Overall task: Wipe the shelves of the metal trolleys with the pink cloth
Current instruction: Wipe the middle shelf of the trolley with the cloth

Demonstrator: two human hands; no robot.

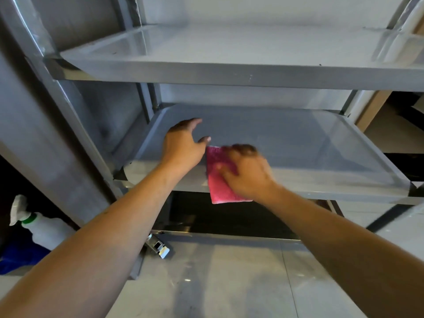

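My right hand (246, 172) pressed the pink cloth (219, 180) on the shelf (309, 152); just left, my left hand (183, 145) rested wide, fingers spread. No writing was readable.

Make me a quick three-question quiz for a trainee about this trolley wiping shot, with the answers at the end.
1. True or false: the right hand presses the pink cloth onto the top grey metal shelf.
2. Which hand lies open on the middle grey metal shelf holding nothing?
A. left hand
B. right hand
C. neither
3. Fill in: beside the trolley, low on the left, stands a white ____ bottle with a green collar.

Key:
1. False; the cloth lies over the middle shelf's front edge.
2. A
3. spray
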